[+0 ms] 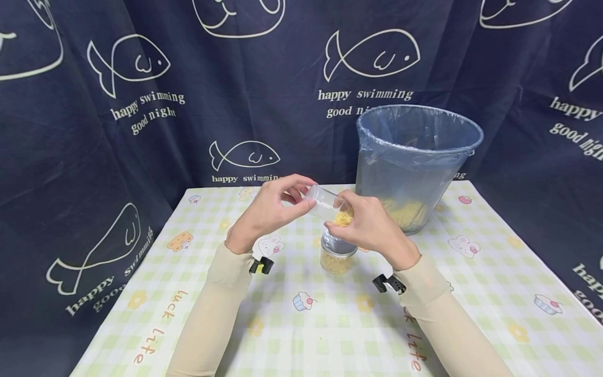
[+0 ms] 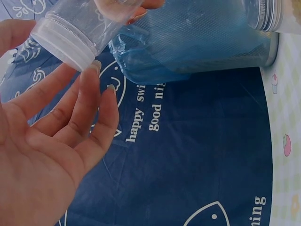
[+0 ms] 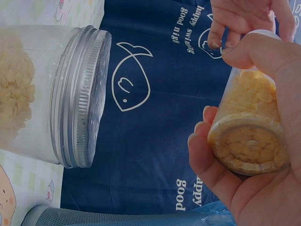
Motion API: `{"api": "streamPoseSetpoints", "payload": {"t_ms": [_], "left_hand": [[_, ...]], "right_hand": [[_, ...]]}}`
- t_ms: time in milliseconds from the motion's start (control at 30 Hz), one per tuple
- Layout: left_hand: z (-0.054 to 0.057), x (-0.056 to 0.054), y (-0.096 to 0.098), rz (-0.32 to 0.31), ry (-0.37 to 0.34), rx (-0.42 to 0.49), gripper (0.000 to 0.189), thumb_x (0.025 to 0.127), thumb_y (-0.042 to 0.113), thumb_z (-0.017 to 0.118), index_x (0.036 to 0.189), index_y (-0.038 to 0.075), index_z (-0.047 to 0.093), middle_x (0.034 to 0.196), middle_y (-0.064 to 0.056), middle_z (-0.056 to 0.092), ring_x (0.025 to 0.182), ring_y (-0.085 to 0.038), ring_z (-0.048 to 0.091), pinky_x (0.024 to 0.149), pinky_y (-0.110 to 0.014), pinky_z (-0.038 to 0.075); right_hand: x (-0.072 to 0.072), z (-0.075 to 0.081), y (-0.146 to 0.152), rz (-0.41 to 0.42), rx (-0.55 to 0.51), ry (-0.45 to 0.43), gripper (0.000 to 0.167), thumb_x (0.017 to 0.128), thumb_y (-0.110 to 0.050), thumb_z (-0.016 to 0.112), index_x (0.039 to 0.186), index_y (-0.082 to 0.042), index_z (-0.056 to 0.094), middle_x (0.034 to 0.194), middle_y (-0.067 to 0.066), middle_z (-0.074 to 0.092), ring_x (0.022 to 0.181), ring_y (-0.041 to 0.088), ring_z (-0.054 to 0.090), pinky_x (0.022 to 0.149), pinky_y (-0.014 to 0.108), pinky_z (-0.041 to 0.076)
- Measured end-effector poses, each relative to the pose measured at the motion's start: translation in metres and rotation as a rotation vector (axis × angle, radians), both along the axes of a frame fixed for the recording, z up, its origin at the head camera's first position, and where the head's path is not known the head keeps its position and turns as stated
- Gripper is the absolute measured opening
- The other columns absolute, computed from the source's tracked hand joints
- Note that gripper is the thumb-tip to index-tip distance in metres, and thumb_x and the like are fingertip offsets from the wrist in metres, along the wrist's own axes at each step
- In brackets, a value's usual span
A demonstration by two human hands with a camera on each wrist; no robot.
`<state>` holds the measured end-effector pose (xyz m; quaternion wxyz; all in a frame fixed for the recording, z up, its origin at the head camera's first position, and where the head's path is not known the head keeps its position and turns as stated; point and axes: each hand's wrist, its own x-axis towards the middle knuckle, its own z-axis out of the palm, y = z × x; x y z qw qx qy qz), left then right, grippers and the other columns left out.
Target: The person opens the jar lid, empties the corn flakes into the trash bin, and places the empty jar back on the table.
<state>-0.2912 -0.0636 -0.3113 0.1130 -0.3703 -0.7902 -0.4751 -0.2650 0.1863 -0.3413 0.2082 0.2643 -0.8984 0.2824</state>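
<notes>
My right hand grips a small clear plastic jar with yellow flakes gathered toward its base. The jar is held tilted above the table, its capped end toward my left hand. There, my left thumb and fingertips pinch the translucent white lid, which sits on the jar's mouth. Below the hands stands another clear jar, upright, with a silver screw lid on it and pale yellow flakes inside.
A mesh bin lined with a blue bag stands at the back right, behind my right hand. A checked cloth covers the table. A dark blue curtain with fish drawings hangs behind.
</notes>
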Motion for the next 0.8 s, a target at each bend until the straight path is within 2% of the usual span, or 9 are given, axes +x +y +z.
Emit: {"api": "streamPoseSetpoints", "payload": {"t_ms": [300, 600, 800], "left_hand": [[-0.0011, -0.0018, 0.0007, 0.019, -0.002, -0.004, 0.025, 0.093, 0.027, 0.075, 0.115, 0.015, 0.074, 0.087, -0.002, 0.071, 0.082, -0.016, 0.067, 0.082, -0.035, 0.058], [-0.0010, -0.0013, 0.0007, 0.054, 0.004, -0.024, 0.023, 0.092, 0.029, 0.076, 0.113, 0.019, 0.073, 0.086, 0.003, 0.069, 0.078, -0.012, 0.068, 0.078, -0.032, 0.058], [-0.0014, -0.0010, 0.0013, 0.071, -0.013, -0.036, 0.026, 0.092, 0.030, 0.076, 0.114, 0.017, 0.072, 0.087, 0.003, 0.069, 0.078, -0.013, 0.067, 0.076, -0.034, 0.058]], "right_hand": [[0.0003, 0.0000, 0.0001, 0.002, -0.004, 0.001, 0.036, 0.077, -0.033, 0.086, 0.100, -0.019, 0.063, 0.083, 0.001, 0.069, 0.073, 0.017, 0.065, 0.069, 0.036, 0.054], [-0.0005, -0.0002, -0.0005, 0.003, -0.003, 0.019, 0.036, 0.077, -0.034, 0.086, 0.100, -0.019, 0.063, 0.081, 0.001, 0.068, 0.071, 0.017, 0.064, 0.067, 0.035, 0.053], [-0.0003, -0.0003, -0.0003, 0.006, 0.001, 0.023, 0.036, 0.077, -0.033, 0.086, 0.100, -0.018, 0.063, 0.082, 0.001, 0.068, 0.072, 0.017, 0.064, 0.067, 0.035, 0.053]]}}
